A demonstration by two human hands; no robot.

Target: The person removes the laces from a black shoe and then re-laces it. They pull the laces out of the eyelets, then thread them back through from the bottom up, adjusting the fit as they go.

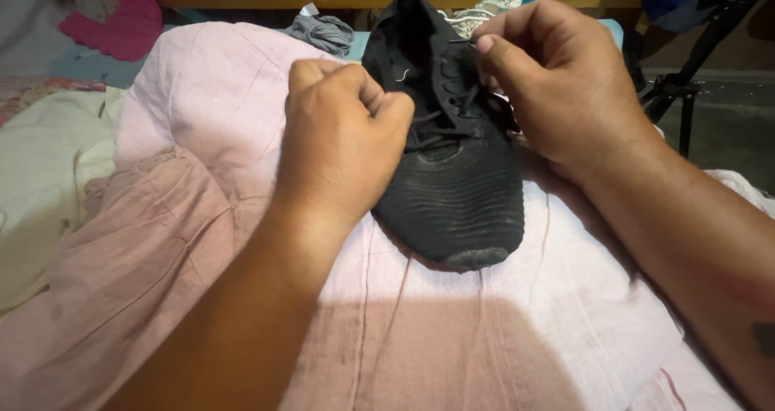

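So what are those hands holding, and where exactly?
Each hand pinches a lace of the black shoe: right hand near its tip, left hand in a closed fist.

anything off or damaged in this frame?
Nothing is clearly damaged. The black shoe lies on pink cloth rather than on a floor, with its laces loose. The right hand pinches a lace end near the collar; the left hand is fisted beside the laces. The toe tip looks slightly scuffed.

shoe's left side: hidden behind my left hand [343, 132]
lace ends: too thin to tell within my fingers [484, 44]
tripod [686, 80]: cut off by the top edge
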